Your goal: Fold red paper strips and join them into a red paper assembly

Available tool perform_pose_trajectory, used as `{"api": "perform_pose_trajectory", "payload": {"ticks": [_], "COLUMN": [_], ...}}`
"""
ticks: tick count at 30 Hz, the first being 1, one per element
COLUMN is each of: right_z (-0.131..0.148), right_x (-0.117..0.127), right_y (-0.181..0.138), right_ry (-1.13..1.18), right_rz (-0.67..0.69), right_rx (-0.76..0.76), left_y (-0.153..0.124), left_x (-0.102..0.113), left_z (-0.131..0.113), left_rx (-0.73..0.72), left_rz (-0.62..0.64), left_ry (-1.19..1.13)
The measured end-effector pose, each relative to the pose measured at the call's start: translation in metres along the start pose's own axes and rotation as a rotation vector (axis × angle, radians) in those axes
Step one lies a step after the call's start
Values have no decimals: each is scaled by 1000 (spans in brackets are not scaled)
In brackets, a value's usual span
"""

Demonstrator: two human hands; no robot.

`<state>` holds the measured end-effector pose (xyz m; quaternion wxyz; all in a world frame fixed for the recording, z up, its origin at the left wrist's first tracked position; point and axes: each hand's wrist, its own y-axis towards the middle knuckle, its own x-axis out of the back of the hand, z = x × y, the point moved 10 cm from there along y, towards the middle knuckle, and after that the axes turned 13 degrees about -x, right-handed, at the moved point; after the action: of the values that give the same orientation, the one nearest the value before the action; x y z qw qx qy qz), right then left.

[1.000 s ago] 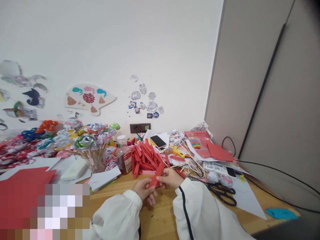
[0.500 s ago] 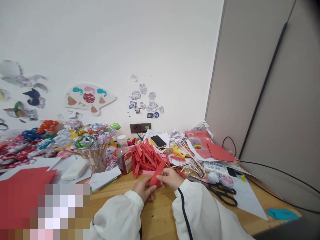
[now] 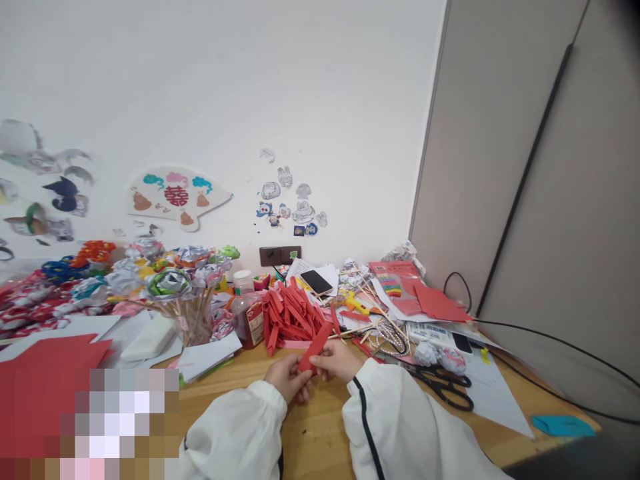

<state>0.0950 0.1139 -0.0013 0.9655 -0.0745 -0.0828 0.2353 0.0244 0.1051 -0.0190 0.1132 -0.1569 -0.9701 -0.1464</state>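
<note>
A folded strip of red paper (image 3: 316,348) slants up and away between my two hands, low over the wooden table (image 3: 320,433). My left hand (image 3: 289,377) pinches its near end from the left. From the right, my right hand (image 3: 339,361) grips the strip, thumb on top. Just beyond my fingers lies a heap of red paper strips (image 3: 294,313), folded long and narrow. A bottle of dark red liquid (image 3: 249,317) with a white cap stands left of that heap.
Paper flowers on sticks (image 3: 171,283) stand in a holder at left, beside red paper sheets (image 3: 45,363). A phone (image 3: 317,283), a yellow glue gun (image 3: 357,303), bead strings (image 3: 393,339) and black scissors (image 3: 450,387) lie to the right. Black cables (image 3: 560,357) cross the right edge.
My fingers have shifted slightly along the red paper strip, and it looks a little narrower now. Both hands stay in nearly the same place. The view has moved very slightly.
</note>
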Motion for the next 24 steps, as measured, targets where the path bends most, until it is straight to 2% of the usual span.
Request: {"api": "perform_pose_trajectory", "payload": {"ticks": [14, 24], "right_z": [-2, -1], "right_x": [1, 0], "right_y": [1, 1], "right_ry": [18, 26], "right_rz": [-23, 13], "right_rx": [-12, 18], "left_y": [-2, -9], "left_x": [-3, -13], "left_z": [4, -1], "left_rx": [74, 150], "left_rz": [-16, 46], "left_ry": [-134, -119]}}
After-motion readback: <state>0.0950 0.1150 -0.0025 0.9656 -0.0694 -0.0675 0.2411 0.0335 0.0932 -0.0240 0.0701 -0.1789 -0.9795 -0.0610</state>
